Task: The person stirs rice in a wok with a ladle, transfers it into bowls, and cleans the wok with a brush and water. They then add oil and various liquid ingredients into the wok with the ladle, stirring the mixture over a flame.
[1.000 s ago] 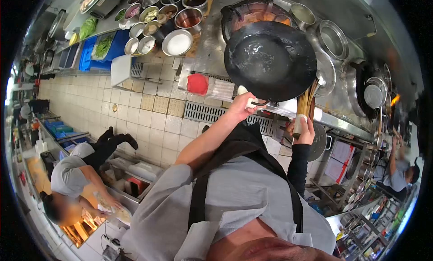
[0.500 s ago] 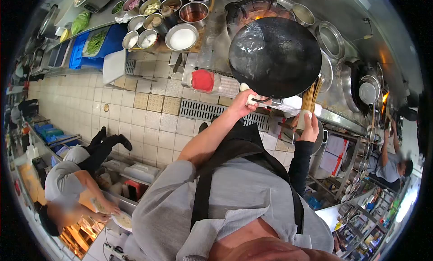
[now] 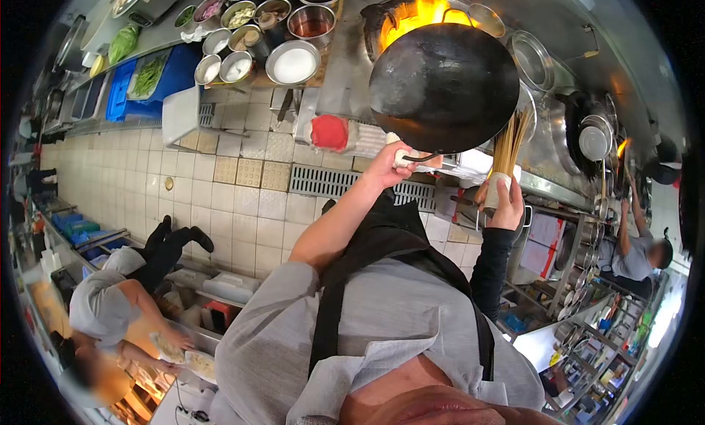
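A large black wok (image 3: 444, 87) is tilted in front of the stove burner (image 3: 373, 30), where tall orange flames rise behind its far rim. My left hand (image 3: 393, 166) is closed round the wok's handle, with white cloth wrapped about the grip. Near the wok's right edge, my right hand (image 3: 505, 205) grips a bamboo wok brush (image 3: 508, 147) by its pale bound end. The brush's bristles point up and overlap the wok's lower right rim in this view. A folded red cloth (image 3: 329, 132) lies on the counter's front edge, left of the wok.
Metal bowls of seasonings and a bowl of white contents (image 3: 292, 62) crowd the counter at upper left. Round metal strainers (image 3: 532, 62) rest right of the burner. A floor drain grate (image 3: 323, 181) runs below the stove. One person (image 3: 106, 300) works at lower left, another (image 3: 631, 252) at far right.
Flames have flared up much larger behind the wok. The wok has shifted slightly up and left in view, and the brush bristles show a little lower beside it.
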A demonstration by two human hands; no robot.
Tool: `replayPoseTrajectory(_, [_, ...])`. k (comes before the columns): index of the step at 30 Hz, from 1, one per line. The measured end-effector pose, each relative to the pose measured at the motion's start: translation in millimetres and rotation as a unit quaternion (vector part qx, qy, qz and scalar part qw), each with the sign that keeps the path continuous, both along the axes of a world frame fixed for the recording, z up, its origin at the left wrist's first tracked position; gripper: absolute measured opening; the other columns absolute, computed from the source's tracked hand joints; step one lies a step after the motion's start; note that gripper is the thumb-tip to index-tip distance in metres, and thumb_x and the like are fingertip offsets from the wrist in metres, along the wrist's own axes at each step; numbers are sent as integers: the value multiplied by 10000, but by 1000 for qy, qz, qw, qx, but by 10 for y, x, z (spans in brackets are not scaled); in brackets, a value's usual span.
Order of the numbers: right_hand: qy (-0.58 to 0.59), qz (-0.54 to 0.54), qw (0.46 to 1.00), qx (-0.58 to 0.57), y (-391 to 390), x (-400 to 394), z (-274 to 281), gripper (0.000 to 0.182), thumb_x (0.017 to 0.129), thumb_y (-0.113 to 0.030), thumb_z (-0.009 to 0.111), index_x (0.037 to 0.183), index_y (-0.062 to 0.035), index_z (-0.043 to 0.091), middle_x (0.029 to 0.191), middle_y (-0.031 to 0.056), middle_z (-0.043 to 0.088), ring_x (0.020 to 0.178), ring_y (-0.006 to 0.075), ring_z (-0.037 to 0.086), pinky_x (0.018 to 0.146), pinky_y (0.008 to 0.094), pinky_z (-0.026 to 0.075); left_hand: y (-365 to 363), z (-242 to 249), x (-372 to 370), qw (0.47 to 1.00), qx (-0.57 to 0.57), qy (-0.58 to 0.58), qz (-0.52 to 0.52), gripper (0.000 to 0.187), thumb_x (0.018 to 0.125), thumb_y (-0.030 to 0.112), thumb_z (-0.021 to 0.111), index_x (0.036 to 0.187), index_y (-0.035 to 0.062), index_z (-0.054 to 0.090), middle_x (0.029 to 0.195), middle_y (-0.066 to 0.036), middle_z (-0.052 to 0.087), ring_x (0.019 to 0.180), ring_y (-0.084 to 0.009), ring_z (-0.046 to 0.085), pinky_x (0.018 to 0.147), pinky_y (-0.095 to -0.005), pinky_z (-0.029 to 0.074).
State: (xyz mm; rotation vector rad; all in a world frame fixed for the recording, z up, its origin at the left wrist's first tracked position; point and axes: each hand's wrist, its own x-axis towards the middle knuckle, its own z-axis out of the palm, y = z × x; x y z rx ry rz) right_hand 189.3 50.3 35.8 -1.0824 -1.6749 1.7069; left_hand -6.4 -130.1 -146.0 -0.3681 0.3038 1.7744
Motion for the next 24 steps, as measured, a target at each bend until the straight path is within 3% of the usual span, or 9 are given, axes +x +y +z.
replayPoseTrajectory(7, [-9, -2, 1000, 21, -171, -104, 244, 606, 954, -235, 671, 1452, 13, 431, 951, 136, 679, 621, 179, 633, 433, 298, 480, -132, 228, -162, 997, 46, -34, -54, 381, 885, 203, 569, 1092, -116, 550, 849, -196, 569, 575, -151, 494, 368, -192, 333])
replayPoseTrajectory(13, [-28, -1, 998, 55, -272, -129, 325, 605, 962, -218, 662, 1467, 10, 417, 939, 125, 671, 628, 167, 634, 442, 301, 496, -177, 64, -178, 996, 64, -9, -64, 454, 887, 213, 566, 1173, -136, 512, 853, -183, 562, 574, -128, 485, 346, -174, 328])
replayPoseTrajectory(19, [-38, 20, 995, 93, -423, -113, 456, 600, 964, -234, 651, 1459, 20, 429, 950, 116, 678, 653, 151, 620, 471, 269, 481, -287, 82, -229, 992, 88, -34, -86, 364, 909, 237, 543, 1053, -95, 513, 842, -174, 556, 541, -111, 476, 328, -180, 326])
replayPoseTrajectory(23, [-46, 15, 996, 79, -591, -98, 596, 621, 960, -209, 664, 1474, 26, 405, 927, 100, 654, 651, 126, 609, 498, 264, 488, -311, -201, -199, 989, 85, 9, -123, 372, 904, 267, 550, 989, -94, 516, 834, -162, 555, 492, -99, 458, 314, -179, 327])
replayPoseTrajectory(24, [-51, 23, 994, 91, -624, -79, 609, 625, 959, -208, 663, 1476, 27, 402, 928, 98, 654, 658, 125, 610, 501, 262, 488, -321, -301, -206, 985, 103, 3, -139, 380, 899, 258, 554, 1046, -90, 520, 833, -162, 553, 501, -104, 460, 321, -179, 323])
